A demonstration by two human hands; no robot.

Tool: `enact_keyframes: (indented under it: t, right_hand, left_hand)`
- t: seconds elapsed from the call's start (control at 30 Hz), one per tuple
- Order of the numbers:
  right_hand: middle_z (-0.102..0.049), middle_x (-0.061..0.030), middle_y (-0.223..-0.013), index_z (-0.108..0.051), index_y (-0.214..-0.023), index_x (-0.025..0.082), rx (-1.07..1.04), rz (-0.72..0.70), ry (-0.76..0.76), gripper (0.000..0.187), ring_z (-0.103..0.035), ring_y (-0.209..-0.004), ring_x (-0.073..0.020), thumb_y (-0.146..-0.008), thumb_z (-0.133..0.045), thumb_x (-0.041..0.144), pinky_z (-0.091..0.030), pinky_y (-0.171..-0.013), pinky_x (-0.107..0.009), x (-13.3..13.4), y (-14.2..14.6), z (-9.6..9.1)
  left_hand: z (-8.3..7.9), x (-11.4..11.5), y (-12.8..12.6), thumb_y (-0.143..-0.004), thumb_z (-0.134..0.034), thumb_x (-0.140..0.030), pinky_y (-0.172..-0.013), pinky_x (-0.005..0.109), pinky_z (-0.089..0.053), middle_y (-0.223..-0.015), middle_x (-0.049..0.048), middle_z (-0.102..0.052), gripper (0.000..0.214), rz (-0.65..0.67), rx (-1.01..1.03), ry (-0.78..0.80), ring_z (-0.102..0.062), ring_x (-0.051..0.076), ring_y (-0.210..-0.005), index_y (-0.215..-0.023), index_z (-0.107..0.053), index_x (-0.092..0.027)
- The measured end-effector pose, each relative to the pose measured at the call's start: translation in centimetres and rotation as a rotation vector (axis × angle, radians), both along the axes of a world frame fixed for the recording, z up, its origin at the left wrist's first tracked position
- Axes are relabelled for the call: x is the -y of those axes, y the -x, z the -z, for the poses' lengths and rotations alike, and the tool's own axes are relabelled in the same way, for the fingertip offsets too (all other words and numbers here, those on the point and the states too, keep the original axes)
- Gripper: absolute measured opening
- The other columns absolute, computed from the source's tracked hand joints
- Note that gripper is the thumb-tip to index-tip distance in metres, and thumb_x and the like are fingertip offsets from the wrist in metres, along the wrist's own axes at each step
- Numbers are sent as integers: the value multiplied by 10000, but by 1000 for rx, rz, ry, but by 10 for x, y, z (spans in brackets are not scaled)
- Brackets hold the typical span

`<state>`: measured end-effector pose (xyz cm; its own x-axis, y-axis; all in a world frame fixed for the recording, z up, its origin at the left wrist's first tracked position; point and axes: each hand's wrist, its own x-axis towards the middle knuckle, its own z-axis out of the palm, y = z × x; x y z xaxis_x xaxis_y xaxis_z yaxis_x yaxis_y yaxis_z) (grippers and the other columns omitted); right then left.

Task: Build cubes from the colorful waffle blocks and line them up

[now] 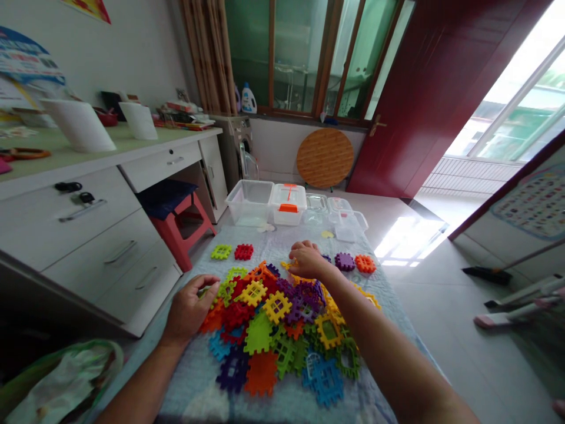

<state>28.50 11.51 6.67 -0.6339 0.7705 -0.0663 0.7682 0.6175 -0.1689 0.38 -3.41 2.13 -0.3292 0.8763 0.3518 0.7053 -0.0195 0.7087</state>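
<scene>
Plastic interlocking building tiles [276, 306] in many colours lie heaped on the cloth-covered table, some solid and some with window-like openings. At the heap's left edge, my left hand [189, 309] is curled, with a light green tile [203, 291] partly showing between thumb and fingers. My right hand [306, 260] reaches over the far side of the heap, fingers bent down around a yellow tile [286, 266] that is mostly hidden. Beyond the heap lie a light green tile [221, 252] and a red tile [243, 252] on the left, and a purple tile [345, 261] and an orange tile [365, 264] on the right.
At the table's far end stand an open clear bin [251, 206], a lidded box with orange latches [289, 205] and small clear containers [346, 224]. A red stool [185, 221] and a white desk [110, 235] are to the left. A lined waste basket [66, 383] sits at lower left.
</scene>
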Motion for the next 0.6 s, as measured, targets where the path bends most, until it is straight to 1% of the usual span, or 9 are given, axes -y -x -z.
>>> enact_keyframes:
  t: [0.07, 0.13, 0.27, 0.33, 0.37, 0.47, 0.53, 0.6]
  right_hand:
    - [-608, -131, -1123, -735, -848, 186, 15, 6, 0, 226, -436, -1114, -334, -723, -665, 360, -348, -901, -452, 1, 7, 3]
    - [-605, -139, -1101, -733, -821, 176, 1, 26, -1, 209, -432, -1116, -339, -699, -678, 338, -344, -905, -454, 2, 12, 7]
    - [-599, -120, -1108, -710, -901, 185, -64, 58, 11, 280, -445, -1116, -316, -642, -719, 292, -350, -908, -424, 4, 16, 10]
    - [-604, -109, -1113, -689, -940, 190, -111, 73, 24, 310, -464, -1097, -297, -648, -725, 288, -359, -893, -403, 6, 16, 8]
    - [-614, -101, -1096, -682, -932, 190, -135, 79, 33, 287, -481, -1074, -282, -662, -718, 279, -366, -876, -387, 6, 16, 7]
    - [-656, -48, -908, -659, -830, 182, -209, 70, 84, 113, -550, -883, -191, -720, -659, 209, -387, -762, -291, 6, 13, -1]
    - [-638, -6, -777, -632, -796, 176, -259, 60, 113, 46, -543, -727, -127, -754, -614, 177, -372, -661, -231, 6, 8, -7]
    - [-604, 17, -711, -606, -791, 172, -333, 76, 115, 27, -505, -636, -96, -772, -586, 172, -341, -591, -207, 8, 2, -12]
  left_hand:
    - [-1, 1, 0, -799, -542, -452, -776, 272, -530, -826, 32, -728, 286, -2, 0, -8, -674, 201, -783, -839, -677, -203]
    - [-2, 1, -1, -800, -538, -455, -777, 273, -531, -816, 30, -727, 289, 0, 3, -14, -673, 200, -770, -837, -676, -203]
    - [0, 0, 1, -803, -540, -459, -787, 274, -527, -819, 30, -728, 293, 1, -3, -17, -673, 200, -775, -837, -677, -202]
    - [2, 0, 2, -804, -544, -458, -787, 272, -526, -825, 29, -728, 292, 0, -7, -17, -674, 200, -781, -842, -678, -202]
    - [2, 0, 2, -804, -545, -458, -788, 272, -526, -828, 29, -728, 292, 0, -8, -16, -675, 199, -784, -844, -678, -201]
    - [2, 0, 2, -805, -544, -457, -792, 276, -527, -830, 29, -728, 291, -1, -9, -12, -676, 199, -783, -843, -679, -202]
    - [2, 0, 2, -804, -542, -460, -788, 277, -529, -827, 30, -729, 294, 0, -9, -11, -676, 201, -782, -839, -679, -203]
    - [1, -1, 1, -801, -542, -462, -782, 277, -532, -825, 33, -729, 294, 0, -9, -10, -675, 203, -784, -837, -677, -203]
